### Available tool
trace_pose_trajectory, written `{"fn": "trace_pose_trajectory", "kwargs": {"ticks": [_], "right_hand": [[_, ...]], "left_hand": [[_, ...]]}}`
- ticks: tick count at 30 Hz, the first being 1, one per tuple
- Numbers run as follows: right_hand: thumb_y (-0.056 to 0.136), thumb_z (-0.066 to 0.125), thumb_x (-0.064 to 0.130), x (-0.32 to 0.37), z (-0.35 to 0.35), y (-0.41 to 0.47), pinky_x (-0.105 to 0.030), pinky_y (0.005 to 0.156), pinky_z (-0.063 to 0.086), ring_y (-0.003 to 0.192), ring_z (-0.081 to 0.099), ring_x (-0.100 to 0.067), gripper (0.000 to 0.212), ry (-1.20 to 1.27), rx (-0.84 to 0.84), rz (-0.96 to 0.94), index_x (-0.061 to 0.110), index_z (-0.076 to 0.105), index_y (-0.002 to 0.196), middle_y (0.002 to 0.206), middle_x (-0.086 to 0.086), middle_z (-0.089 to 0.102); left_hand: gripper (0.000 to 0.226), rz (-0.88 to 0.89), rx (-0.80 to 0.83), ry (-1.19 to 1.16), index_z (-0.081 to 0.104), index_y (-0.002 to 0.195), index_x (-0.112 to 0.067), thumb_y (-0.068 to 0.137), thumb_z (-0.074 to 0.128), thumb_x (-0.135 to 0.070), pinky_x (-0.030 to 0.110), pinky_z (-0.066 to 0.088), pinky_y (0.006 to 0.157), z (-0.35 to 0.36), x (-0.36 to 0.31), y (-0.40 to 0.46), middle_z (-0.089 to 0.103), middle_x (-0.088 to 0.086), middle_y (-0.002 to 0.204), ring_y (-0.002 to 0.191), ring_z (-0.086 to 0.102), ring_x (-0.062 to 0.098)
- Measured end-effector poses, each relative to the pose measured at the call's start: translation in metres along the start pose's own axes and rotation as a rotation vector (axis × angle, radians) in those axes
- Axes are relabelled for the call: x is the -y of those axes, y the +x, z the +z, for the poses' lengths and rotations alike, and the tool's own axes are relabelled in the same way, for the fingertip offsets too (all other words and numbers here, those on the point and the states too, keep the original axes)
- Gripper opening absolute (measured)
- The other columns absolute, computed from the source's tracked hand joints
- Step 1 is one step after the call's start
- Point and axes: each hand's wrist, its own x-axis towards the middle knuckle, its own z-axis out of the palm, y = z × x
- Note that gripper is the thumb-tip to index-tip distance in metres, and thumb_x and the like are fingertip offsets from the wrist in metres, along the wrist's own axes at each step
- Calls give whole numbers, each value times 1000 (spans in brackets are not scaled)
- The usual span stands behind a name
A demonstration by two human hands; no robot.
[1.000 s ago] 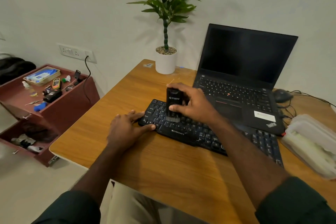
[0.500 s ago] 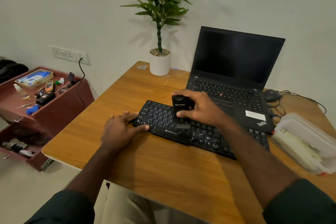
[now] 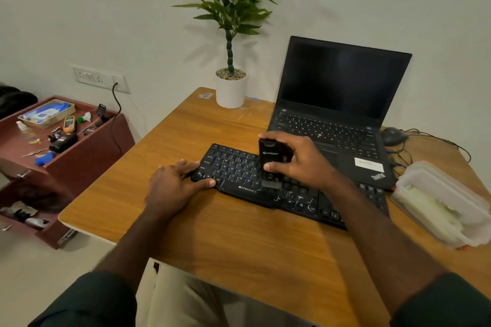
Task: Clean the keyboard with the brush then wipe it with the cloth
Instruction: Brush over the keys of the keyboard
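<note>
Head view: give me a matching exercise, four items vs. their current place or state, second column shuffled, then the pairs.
Column 1
1. brush
2. left hand
3. laptop
4. plant pot

Column 2
A. lid open, screen dark
B. at the table's far edge, by the wall
C. upright on the keyboard, gripped by the right hand
D. fingers straight, holding the keyboard's left end

Pairs: 1-C, 2-D, 3-A, 4-B
</note>
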Motion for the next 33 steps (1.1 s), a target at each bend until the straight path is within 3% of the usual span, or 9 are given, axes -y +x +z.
{"fn": "trace_pose_trajectory", "kwargs": {"ticks": [3,10,16,25,29,33], "right_hand": [[83,81,24,-5,8,-7,-39,92,60,116,63,-13,68,-26,24,1,50,51,137,132,1,61],[77,85,12,-16,-39,-36,-33,94,57,108,64,-2,65,-152,130,55,40,61,130,122,12,67],[80,84,11,-8,-23,-34,-30,90,59,111,66,-8,66,70,-88,-25,39,58,133,125,2,66],[80,84,14,-16,-40,-47,-37,90,59,106,65,-3,66,-181,74,12,40,58,134,120,13,67],[81,84,15,-5,-29,-42,-33,91,60,111,64,-5,67,-87,-24,-24,40,56,136,124,9,67],[84,80,17,-6,-15,-45,-36,93,59,115,62,-6,68,-115,39,-34,44,52,139,127,11,64]], "left_hand": [[101,10,1,2,59,133,-36,53,56,-96,56,40,109,-1,-2,-1,50,8,148,132,49,29],[101,-1,1,8,60,132,-36,52,56,-97,56,40,109,-1,-1,0,52,7,146,131,51,29],[101,14,-4,-5,61,131,-34,52,57,-97,55,40,110,0,-1,0,53,10,145,131,52,29],[104,6,11,-6,60,133,-32,51,57,-97,56,39,110,-1,-3,-1,52,11,146,131,52,29],[101,17,0,2,61,132,-31,53,59,-94,56,41,109,-2,-4,-2,53,12,145,130,53,30],[100,28,7,19,60,133,-32,55,57,-95,56,41,109,-2,-5,-2,52,12,146,129,53,31]]}}
